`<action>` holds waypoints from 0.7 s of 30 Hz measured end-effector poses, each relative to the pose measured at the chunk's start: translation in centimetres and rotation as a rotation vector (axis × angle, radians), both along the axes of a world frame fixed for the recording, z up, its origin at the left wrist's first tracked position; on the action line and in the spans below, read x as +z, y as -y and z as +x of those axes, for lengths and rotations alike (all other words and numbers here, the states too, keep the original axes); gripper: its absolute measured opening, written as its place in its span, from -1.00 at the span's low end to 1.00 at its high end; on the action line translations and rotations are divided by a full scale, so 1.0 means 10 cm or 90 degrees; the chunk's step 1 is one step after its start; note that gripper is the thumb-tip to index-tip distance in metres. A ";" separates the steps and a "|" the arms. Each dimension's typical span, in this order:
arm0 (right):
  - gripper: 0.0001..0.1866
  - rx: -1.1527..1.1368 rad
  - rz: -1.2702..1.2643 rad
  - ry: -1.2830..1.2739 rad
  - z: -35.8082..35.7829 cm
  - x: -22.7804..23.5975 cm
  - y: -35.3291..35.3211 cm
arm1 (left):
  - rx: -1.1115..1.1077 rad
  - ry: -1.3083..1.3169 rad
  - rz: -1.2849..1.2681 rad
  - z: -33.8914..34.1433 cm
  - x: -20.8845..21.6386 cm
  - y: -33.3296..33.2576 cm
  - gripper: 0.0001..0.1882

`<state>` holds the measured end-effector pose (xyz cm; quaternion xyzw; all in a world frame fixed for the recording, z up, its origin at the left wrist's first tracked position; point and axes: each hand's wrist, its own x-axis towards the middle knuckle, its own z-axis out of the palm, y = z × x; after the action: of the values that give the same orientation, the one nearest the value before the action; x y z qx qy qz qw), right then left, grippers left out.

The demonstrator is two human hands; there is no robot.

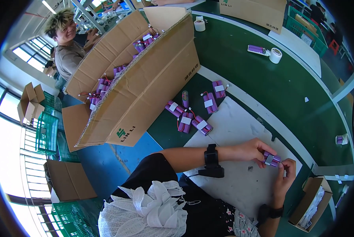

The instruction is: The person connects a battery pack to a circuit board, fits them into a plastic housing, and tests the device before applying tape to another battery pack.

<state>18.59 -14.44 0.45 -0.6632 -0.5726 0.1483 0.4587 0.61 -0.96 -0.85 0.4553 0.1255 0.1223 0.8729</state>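
Ruffled mesh (145,209), handheld purple cylinders (272,159)

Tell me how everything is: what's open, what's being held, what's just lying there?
Purple pack: held
Left hand: gripping that pack
Right hand: fingertips at the pack's end
Big cardboard box: open, purple packs inside
Small cardboard box: open, white things inside
Loose packs: lying on the table
Black wristband: strapped on the left wrist
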 end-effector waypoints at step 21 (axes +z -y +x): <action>-0.89 -0.008 0.026 -0.024 -0.01 0.00 0.01 | 0.016 -0.018 -0.018 0.00 -0.02 0.00 -0.56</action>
<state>18.45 -14.49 0.48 -0.6543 -0.5628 0.1461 0.4836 0.61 -0.96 -1.07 0.4431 0.1450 0.1249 0.8758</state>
